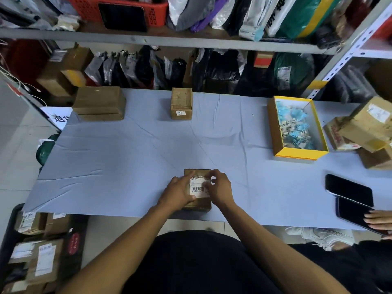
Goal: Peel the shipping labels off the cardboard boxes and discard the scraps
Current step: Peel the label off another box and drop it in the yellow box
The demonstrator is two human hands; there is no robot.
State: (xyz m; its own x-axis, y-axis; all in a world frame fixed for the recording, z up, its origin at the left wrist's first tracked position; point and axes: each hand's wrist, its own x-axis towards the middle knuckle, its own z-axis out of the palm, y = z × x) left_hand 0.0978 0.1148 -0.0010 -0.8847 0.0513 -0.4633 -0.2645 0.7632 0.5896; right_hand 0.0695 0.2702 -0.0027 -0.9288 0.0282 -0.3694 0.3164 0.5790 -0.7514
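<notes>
The step in hand is judged to be the start of a peel: a small cardboard box (197, 189) sits at the middle of the bench's (127, 158) near edge, with its white shipping label (198, 186) facing up and, as far as can be seen, largely flat on the top face.

The left hand (179, 193) rests against the box's left side, fingers curled around it to steady it, thumb lying near the label's left edge. The right hand (218, 187) is on the box's right side, fingertips (213, 174) drawn together at the label's far right corner. Whether they already pinch a lifted corner cannot be told; the contact point is blurred.

The next move calls for a firm pinch on that corner and a slow pull toward the left, low to the surface, while the left hand keeps the box from sliding on the cloth.

Scraps belong in the yellow-edged tray (273, 128) at the far right of the bench, which already holds torn blue and white pieces. More boxes wait at the far edge (181, 103) and the far left corner (99, 102).
</notes>
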